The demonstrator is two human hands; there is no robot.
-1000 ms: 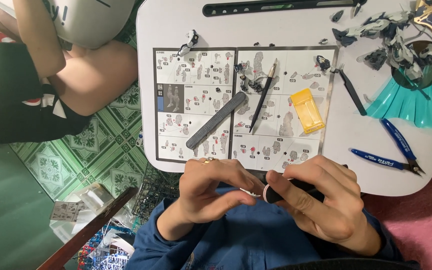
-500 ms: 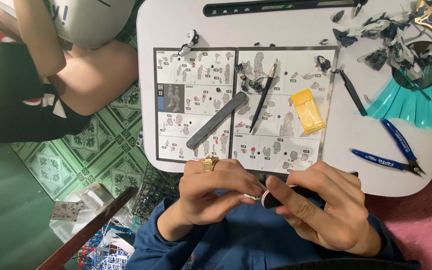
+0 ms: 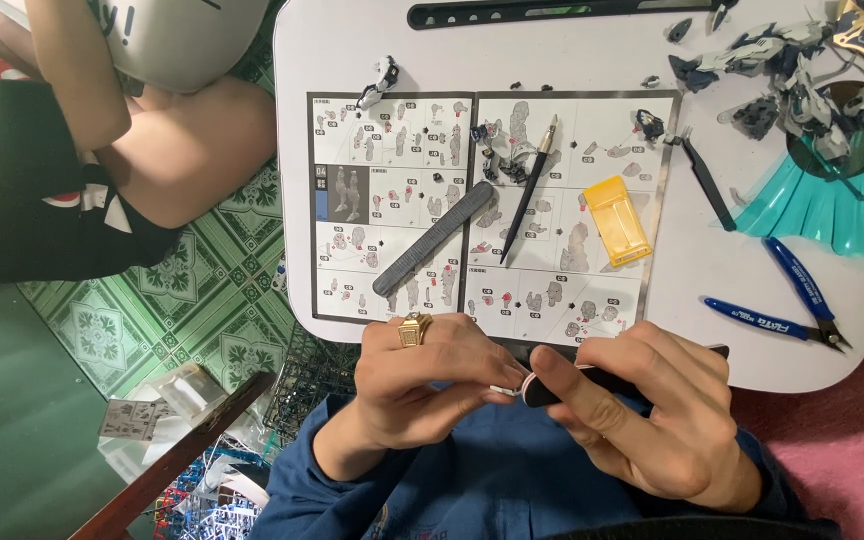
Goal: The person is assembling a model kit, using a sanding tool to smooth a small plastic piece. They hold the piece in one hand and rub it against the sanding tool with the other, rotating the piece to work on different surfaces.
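Observation:
My left hand (image 3: 422, 385), with a gold ring on one finger, pinches a tiny white plastic part (image 3: 503, 390) at the near edge of the white table (image 3: 592, 50). My right hand (image 3: 642, 415) grips a black-handled tool (image 3: 612, 378) whose tip meets that part. Both hands hover over my blue-sleeved lap, just below the open instruction sheet (image 3: 487, 205).
On the sheet lie a grey file (image 3: 432, 240), a thin hobby knife (image 3: 530, 187), a yellow box (image 3: 617, 220) and small dark parts. Black tweezers (image 3: 707, 180), blue-handled nippers (image 3: 792, 300), and a model on a teal stand (image 3: 822, 200) sit right. Another person sits at left.
My hands have shifted slightly against each other while working the small part; the left hand's ring turned into view. Nothing on the table moved.

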